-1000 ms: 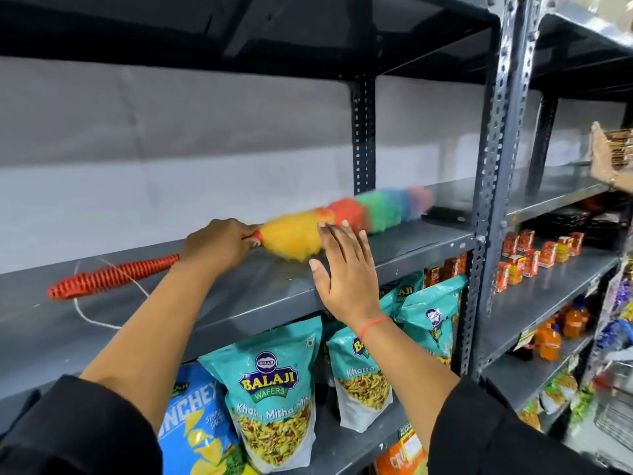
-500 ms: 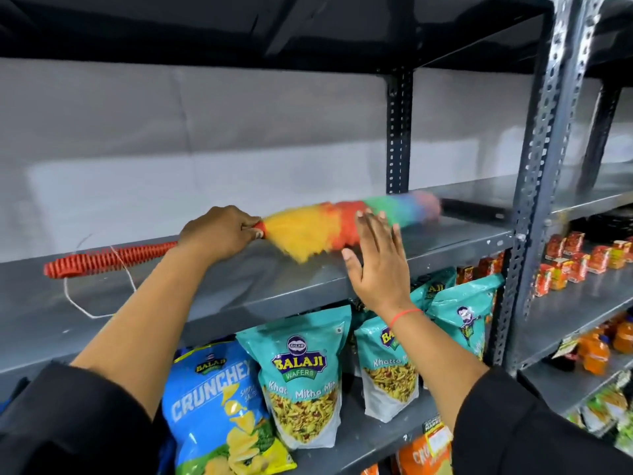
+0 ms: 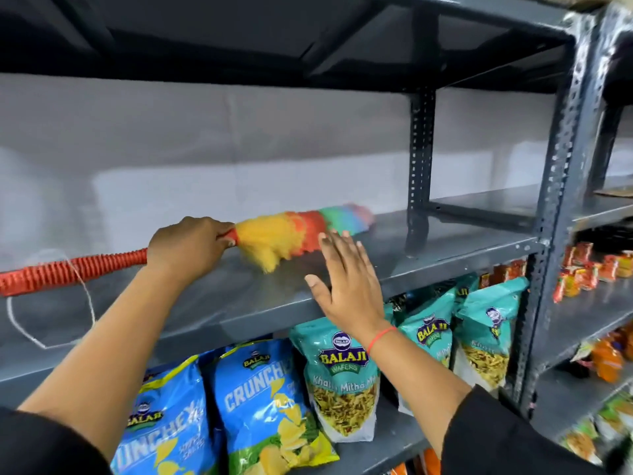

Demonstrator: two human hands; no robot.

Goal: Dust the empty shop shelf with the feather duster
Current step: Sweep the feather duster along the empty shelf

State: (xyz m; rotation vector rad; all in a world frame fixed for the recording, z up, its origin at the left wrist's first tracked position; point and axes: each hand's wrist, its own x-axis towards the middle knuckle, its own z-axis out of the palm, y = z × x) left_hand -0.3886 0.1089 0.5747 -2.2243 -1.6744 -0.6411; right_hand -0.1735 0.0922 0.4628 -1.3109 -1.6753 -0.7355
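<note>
Two hands work the bare grey shelf [image 3: 445, 248]. Since a second ago the duster [image 3: 287, 234] has slid leftward along it, away from the rear post, so the right stretch looks swept and the left remains. Left hand [image 3: 188, 246] is closed round the red ribbed handle just behind the blurred fluff, which brushes the shelf. Right hand [image 3: 346, 282] is spread flat over the front edge, holding nothing. Below, blue bags [image 3: 260, 406] read "BALAJI CRUNCHEX"; teal bags [image 3: 342, 378] read "BALAJI WAFERS", probably "Khatta Mitha".
</note>
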